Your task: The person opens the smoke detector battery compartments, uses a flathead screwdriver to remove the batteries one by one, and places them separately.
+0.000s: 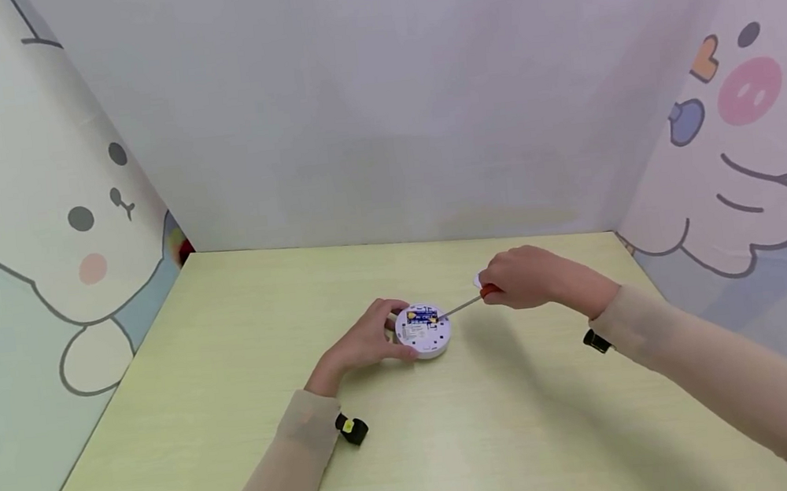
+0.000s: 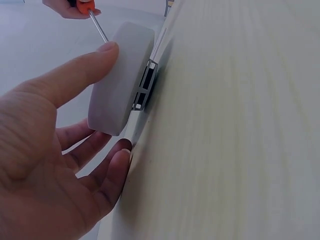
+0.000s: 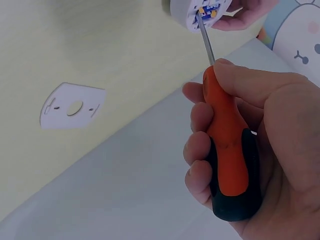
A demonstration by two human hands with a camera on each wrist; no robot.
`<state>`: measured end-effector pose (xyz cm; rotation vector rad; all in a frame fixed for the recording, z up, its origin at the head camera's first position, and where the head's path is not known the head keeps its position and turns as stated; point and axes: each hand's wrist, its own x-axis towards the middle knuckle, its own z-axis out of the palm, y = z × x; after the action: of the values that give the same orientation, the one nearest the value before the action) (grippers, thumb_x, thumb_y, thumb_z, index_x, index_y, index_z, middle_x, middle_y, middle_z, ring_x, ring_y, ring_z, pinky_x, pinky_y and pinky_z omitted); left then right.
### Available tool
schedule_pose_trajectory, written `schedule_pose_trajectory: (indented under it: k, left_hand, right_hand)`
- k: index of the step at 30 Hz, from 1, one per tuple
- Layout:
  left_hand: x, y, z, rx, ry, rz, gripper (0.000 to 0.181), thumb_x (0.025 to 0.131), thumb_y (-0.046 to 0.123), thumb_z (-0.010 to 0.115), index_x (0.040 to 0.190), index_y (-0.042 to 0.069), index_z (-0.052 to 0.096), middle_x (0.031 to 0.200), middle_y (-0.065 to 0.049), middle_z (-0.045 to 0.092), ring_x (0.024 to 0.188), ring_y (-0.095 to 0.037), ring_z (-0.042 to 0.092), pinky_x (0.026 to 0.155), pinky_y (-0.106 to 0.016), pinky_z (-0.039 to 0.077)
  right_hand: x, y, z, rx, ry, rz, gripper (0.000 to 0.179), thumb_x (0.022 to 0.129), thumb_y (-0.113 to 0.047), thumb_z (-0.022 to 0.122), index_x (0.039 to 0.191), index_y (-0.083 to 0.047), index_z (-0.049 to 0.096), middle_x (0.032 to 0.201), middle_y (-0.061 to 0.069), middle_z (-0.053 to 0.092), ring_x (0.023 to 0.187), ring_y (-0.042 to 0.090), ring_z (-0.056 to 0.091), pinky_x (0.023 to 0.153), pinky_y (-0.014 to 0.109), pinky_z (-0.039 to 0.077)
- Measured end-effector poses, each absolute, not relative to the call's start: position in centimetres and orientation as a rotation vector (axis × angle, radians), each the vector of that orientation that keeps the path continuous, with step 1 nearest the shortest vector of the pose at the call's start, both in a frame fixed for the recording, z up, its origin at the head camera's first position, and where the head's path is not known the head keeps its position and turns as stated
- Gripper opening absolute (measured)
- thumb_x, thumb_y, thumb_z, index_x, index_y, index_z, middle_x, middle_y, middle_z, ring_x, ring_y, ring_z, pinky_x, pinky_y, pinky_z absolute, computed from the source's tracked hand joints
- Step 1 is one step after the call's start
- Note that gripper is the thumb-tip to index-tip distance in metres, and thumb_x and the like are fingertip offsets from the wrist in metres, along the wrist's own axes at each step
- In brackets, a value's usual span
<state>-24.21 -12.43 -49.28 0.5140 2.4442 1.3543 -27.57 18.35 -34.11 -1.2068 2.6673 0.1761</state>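
Your left hand (image 1: 363, 342) grips the white round device (image 1: 423, 333) from 9 o'clock, thumb at 7, fingers near 11. Your right hand (image 1: 526, 276), toward 2 o'clock from it, is wrapped around the orange-and-dark screwdriver (image 3: 227, 142), its shaft reaching the device's face at 2 o'clock. Around a pale label (image 1: 414, 331), that face carries small dark marks; toward 12, what looks like a recess holds a blue lettered piece (image 3: 212, 8) with yellow bits. Toward 2 o'clock, partly hidden behind your right hand, a white holed plate (image 3: 62, 118) lies on the pale table (image 1: 239, 418).
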Motion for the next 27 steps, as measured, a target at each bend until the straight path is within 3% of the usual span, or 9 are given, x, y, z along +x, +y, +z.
schedule_pose_trajectory:
  k: [5, 14, 27]
  left_hand:
    - [-24.2, -12.3, -49.1, 0.514, 2.448, 1.348, 0.090, 0.081, 0.033, 0.096, 0.155, 0.017, 0.046, 0.141, 0.000, 0.050, 0.121, -0.020, 0.057, 0.100, -0.039, 0.052]
    - [-24.0, -12.2, -48.8, 0.507, 2.431, 1.382, 0.089, 0.081, 0.030, 0.096, 0.153, 0.016, 0.047, 0.139, -0.002, 0.050, 0.119, -0.022, 0.058, 0.099, -0.041, 0.052]
    - [-23.9, -12.0, -48.8, 0.505, 2.435, 1.403, 0.083, 0.082, 0.027, 0.095, 0.149, 0.013, 0.049, 0.137, -0.004, 0.050, 0.126, -0.025, 0.057, 0.106, -0.045, 0.050]
  right_hand:
    - [-27.7, 17.4, -33.7, -1.218, 2.669, 0.297, 0.020, 0.101, -0.024, 0.074, 0.085, -0.015, 0.067, 0.071, -0.005, 0.054, 0.064, 0.014, 0.043, 0.059, 0.029, 0.035]
    - [-27.2, 14.0, -32.2, -1.235, 2.672, 0.620, 0.026, 0.098, -0.027, 0.075, 0.076, -0.016, 0.068, 0.069, -0.005, 0.061, 0.060, 0.015, 0.054, 0.056, 0.031, 0.050]
    - [-26.6, 10.9, -31.4, -1.215, 2.658, 0.805, 0.025, 0.094, -0.026, 0.077, 0.073, -0.018, 0.067, 0.070, -0.006, 0.061, 0.059, 0.015, 0.050, 0.053, 0.032, 0.051]
